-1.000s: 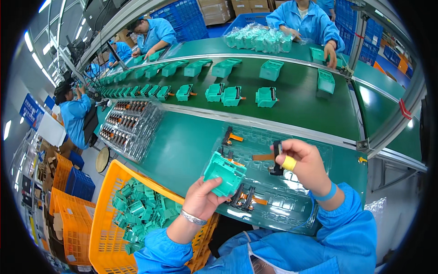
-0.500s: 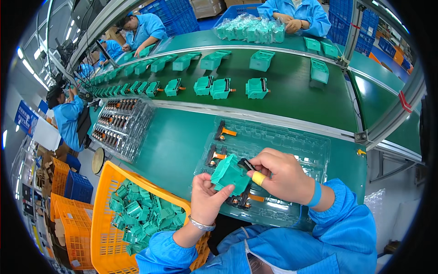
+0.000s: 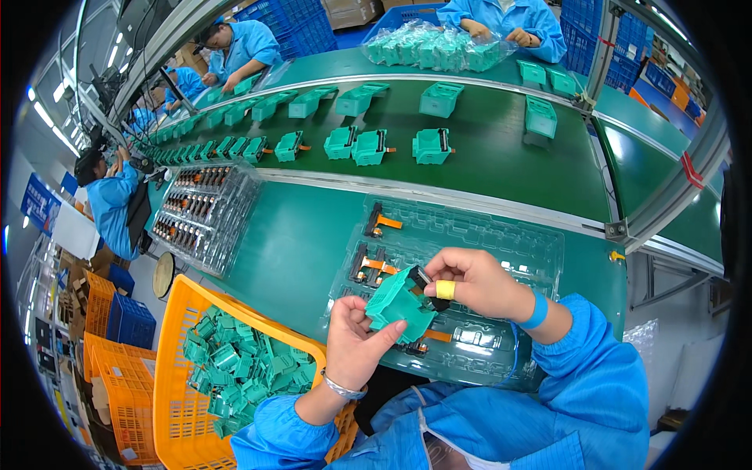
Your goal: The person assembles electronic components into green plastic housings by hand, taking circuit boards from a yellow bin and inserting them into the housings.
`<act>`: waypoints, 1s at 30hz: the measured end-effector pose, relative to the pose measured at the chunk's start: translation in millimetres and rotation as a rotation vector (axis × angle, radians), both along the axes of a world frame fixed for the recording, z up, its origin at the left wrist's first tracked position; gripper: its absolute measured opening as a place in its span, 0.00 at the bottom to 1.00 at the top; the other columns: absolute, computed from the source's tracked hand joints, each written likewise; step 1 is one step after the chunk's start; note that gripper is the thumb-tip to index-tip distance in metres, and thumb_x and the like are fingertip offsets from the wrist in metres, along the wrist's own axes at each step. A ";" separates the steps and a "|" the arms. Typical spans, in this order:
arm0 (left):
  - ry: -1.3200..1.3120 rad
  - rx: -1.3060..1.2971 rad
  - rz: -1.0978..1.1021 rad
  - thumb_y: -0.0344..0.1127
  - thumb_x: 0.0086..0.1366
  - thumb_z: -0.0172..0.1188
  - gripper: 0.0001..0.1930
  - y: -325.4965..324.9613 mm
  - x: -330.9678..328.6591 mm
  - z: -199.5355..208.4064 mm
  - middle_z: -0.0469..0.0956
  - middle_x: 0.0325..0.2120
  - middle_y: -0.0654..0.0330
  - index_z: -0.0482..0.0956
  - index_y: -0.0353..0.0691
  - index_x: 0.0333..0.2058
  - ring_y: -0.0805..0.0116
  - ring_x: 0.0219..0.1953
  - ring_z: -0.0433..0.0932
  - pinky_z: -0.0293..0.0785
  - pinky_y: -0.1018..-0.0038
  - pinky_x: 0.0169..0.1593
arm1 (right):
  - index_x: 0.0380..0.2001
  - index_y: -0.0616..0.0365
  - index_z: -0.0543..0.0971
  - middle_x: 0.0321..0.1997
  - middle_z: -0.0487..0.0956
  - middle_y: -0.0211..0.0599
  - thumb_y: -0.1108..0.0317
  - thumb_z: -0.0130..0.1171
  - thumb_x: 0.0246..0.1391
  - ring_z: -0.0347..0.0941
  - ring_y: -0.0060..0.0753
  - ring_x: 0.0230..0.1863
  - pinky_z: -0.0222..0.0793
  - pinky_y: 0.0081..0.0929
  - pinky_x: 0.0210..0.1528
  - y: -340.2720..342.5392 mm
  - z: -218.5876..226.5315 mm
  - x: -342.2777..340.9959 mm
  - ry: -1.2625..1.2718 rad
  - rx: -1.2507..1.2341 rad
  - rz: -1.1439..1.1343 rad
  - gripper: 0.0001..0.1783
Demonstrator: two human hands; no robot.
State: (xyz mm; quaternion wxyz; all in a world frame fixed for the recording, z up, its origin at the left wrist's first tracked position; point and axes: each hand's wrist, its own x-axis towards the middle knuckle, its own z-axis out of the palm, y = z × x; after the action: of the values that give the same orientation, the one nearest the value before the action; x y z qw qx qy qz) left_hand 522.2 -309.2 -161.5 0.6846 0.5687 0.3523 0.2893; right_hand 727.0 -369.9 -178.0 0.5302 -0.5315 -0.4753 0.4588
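Observation:
My left hand (image 3: pixel 350 338) grips a green plastic housing (image 3: pixel 395 308), thumb along its near side and fingers beneath. With pinched fingers, my right hand (image 3: pixel 484 283) holds a small black part (image 3: pixel 421 279) against the housing's upper right edge. A yellow wrap covers one right finger, which partly hides the contact. Both hands are above a clear plastic tray (image 3: pixel 509 235). In the tray lie black parts with orange flat ribbons (image 3: pixel 379 222), some of them under the housing and partly hidden.
A yellow basket (image 3: pixel 174 368) of loose green housings stands at my left. Clear trays of black parts (image 3: pixel 205 205) are stacked beyond it. Rows of green housings (image 3: pixel 432 146) sit on the green conveyor belt (image 3: pixel 501 168). Co-workers sit across it; a metal post (image 3: pixel 666 200) rises at right.
The housing has tilted in my left hand, and the black part sits closer against its upper edge. Housings on the belt have shifted slightly left. A co-worker's hands have moved at the plastic bag.

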 end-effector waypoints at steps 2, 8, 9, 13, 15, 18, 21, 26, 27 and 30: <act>-0.022 0.008 -0.007 0.20 0.51 0.64 0.24 0.1 -0.3 0.4 0.72 0.37 0.55 0.58 0.38 0.40 0.68 0.42 0.74 0.75 0.73 0.44 | 0.34 0.61 0.75 0.27 0.76 0.35 0.71 0.61 0.48 0.74 0.26 0.29 0.70 0.23 0.30 -2.7 -2.6 -0.8 -0.041 0.029 0.014 0.09; -0.021 0.042 0.000 0.19 0.50 0.64 0.24 -6.9 1.5 2.8 0.72 0.38 0.54 0.58 0.38 0.40 0.67 0.44 0.73 0.76 0.72 0.43 | 0.40 0.61 0.72 0.32 0.76 0.37 0.69 0.63 0.46 0.73 0.25 0.33 0.69 0.24 0.31 -10.1 -0.8 -4.3 -0.107 0.027 -0.002 0.17; -0.020 0.042 -0.003 0.19 0.50 0.64 0.24 -8.1 1.8 3.7 0.72 0.38 0.54 0.58 0.38 0.40 0.67 0.44 0.73 0.76 0.72 0.43 | 0.40 0.61 0.72 0.32 0.76 0.37 0.69 0.63 0.46 0.73 0.25 0.33 0.69 0.24 0.31 -10.6 -0.5 -4.2 -0.106 0.027 -0.005 0.17; -0.028 0.072 0.008 0.18 0.49 0.64 0.26 -15.6 2.2 7.9 0.70 0.37 0.53 0.57 0.37 0.40 0.68 0.43 0.73 0.77 0.75 0.42 | 0.34 0.62 0.73 0.28 0.76 0.36 0.69 0.63 0.46 0.73 0.26 0.29 0.68 0.24 0.30 -12.2 12.2 -0.9 -0.165 -0.048 0.057 0.14; -0.023 0.101 0.005 0.18 0.49 0.64 0.26 -20.0 2.0 9.9 0.70 0.37 0.53 0.57 0.37 0.40 0.68 0.42 0.73 0.77 0.75 0.41 | 0.32 0.63 0.73 0.27 0.76 0.35 0.69 0.64 0.46 0.72 0.25 0.28 0.68 0.24 0.29 -13.8 14.1 0.1 -0.219 -0.094 0.103 0.13; -0.031 0.139 -0.017 0.18 0.49 0.64 0.26 -24.9 2.1 11.3 0.71 0.37 0.53 0.57 0.36 0.40 0.68 0.42 0.74 0.77 0.76 0.40 | 0.29 0.62 0.73 0.24 0.76 0.34 0.69 0.64 0.45 0.71 0.24 0.26 0.67 0.23 0.28 -18.4 9.4 1.0 -0.137 -0.046 0.081 0.12; -0.029 0.112 -0.025 0.18 0.49 0.64 0.26 -25.4 4.0 11.0 0.71 0.38 0.52 0.57 0.36 0.40 0.68 0.41 0.74 0.77 0.77 0.38 | 0.28 0.62 0.72 0.24 0.75 0.34 0.70 0.65 0.44 0.70 0.22 0.25 0.66 0.22 0.27 -23.2 10.4 1.7 -0.108 -0.047 0.062 0.12; -0.121 0.175 -0.105 0.18 0.48 0.65 0.27 -29.4 0.5 -0.5 0.69 0.45 0.49 0.57 0.36 0.42 0.64 0.48 0.71 0.72 0.70 0.50 | 0.28 0.61 0.73 0.27 0.74 0.36 0.72 0.66 0.42 0.71 0.30 0.26 0.69 0.26 0.29 -31.6 8.6 3.4 -0.329 0.281 -0.061 0.12; -0.126 0.174 -0.113 0.18 0.48 0.65 0.27 -28.9 1.9 0.4 0.69 0.45 0.49 0.57 0.36 0.42 0.64 0.48 0.71 0.72 0.70 0.50 | 0.29 0.60 0.73 0.28 0.74 0.37 0.73 0.63 0.40 0.72 0.36 0.28 0.70 0.30 0.30 -30.2 12.8 10.3 -0.540 0.585 -0.100 0.10; -0.132 0.579 -0.235 0.17 0.48 0.64 0.28 -25.4 1.3 7.9 0.66 0.49 0.46 0.58 0.37 0.44 0.60 0.53 0.68 0.66 0.66 0.56 | 0.29 0.60 0.74 0.28 0.74 0.37 0.72 0.60 0.39 0.72 0.39 0.30 0.71 0.32 0.31 -28.0 20.3 32.4 -1.001 1.097 -0.187 0.11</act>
State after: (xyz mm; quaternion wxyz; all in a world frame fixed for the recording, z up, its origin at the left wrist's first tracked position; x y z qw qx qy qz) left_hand 523.5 -334.6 -153.6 0.5445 0.7568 0.1419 0.3327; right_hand 759.4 -397.8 -157.7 0.4761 -0.3740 -0.7734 -0.1879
